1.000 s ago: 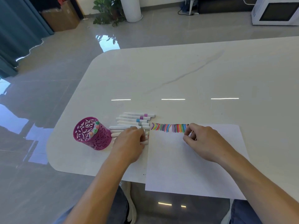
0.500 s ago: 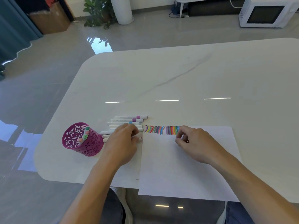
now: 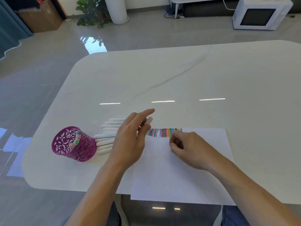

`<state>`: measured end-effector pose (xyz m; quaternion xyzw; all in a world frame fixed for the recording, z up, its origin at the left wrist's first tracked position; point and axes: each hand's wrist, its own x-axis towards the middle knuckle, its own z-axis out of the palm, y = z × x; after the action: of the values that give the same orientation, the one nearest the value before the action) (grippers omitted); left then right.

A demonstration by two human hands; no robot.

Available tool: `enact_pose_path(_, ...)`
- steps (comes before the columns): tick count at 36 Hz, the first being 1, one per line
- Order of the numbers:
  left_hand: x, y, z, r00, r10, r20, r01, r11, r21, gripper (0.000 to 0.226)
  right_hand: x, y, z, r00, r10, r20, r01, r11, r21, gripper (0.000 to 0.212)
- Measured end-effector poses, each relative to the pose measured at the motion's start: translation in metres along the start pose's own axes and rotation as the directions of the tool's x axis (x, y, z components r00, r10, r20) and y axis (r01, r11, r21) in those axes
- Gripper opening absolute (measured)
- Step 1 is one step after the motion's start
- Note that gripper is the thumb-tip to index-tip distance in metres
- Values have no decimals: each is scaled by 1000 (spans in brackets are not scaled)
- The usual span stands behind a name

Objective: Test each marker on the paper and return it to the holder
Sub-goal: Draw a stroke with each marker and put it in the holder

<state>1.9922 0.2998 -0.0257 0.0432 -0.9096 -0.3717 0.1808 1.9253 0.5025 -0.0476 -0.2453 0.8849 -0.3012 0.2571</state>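
Smooth paper (image 3: 179,168); perforated round holder (image 3: 74,144).

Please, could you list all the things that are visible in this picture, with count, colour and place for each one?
table: one, white, fills the middle
paper: one, white, near edge, a row of coloured strokes along its far edge
holder: one, magenta, left of the paper, a few markers inside
loose markers: several, white, lying between holder and paper
microwave: one, white, on the floor, far right
plant: one, green, far left
cardboard box: one, brown, far left
left hand: holds a white marker
right hand: fingers curled, on the paper
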Motion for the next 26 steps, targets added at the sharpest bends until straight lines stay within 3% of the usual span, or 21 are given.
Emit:
enact_pose_path(5,5,15,12,999,-17,-35,12,990,-143,41,-2,0,-3,999,-51,-2,51,995,87,14)
enact_pose_path(13,10,33,38,974,-223,48,221,872,-437,30,-7,0,-14,989,-81,-122,108,967,231,22)
enact_pose_path(21,9,41,61,959,-258,121,285,880,-380,23,-11,16,-19,987,-48,-153,72,986,150,44)
enact_pose_path(26,11,39,69,946,-245,214,298,917,-265,12,-13,33,-27,980,-32,-196,46,997,69,39)
